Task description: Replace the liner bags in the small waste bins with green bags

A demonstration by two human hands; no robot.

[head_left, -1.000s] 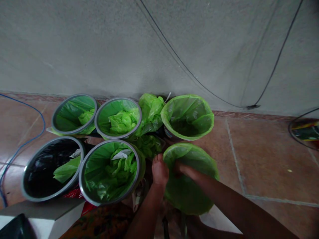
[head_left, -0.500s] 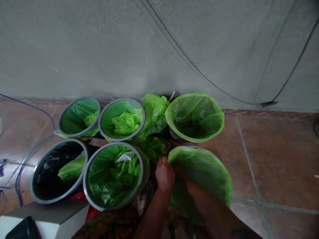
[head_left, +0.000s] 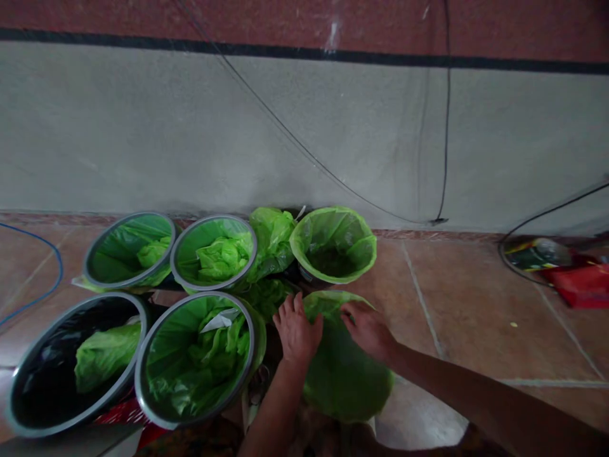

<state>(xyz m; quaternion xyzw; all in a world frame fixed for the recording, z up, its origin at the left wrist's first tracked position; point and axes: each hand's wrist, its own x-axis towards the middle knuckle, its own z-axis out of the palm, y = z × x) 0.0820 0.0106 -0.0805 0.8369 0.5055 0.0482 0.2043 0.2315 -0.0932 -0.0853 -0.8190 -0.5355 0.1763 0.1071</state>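
Note:
Below me stands a bin lined with a light green plastic bag (head_left: 349, 381), its mouth facing up. Over its left rim my left hand (head_left: 299, 333) is open, fingers spread; whether it touches the bag is unclear. My right hand (head_left: 368, 330) hovers over the right side of the mouth, fingers loosely curled and apart, nothing visible in them. Just behind is another bin with a green liner (head_left: 333, 254) folded over its rim. To the left, a grey-rimmed bin (head_left: 254, 355) contains crumpled green bags and a white scrap (head_left: 220, 320).
More grey-rimmed bins stand left: two against the wall (head_left: 214, 139), with green liners (head_left: 126, 254), and a black one (head_left: 47, 355) holding a green bag (head_left: 107, 355). A bunched green bag (head_left: 271, 235) lies between. Cables hang on the wall; a red object (head_left: 583, 282) lies far right.
My right hand has come up out of the lined bin to above its mouth. My left hand has let go of the bag's rim and spread its fingers. The view has tilted up and turned right.

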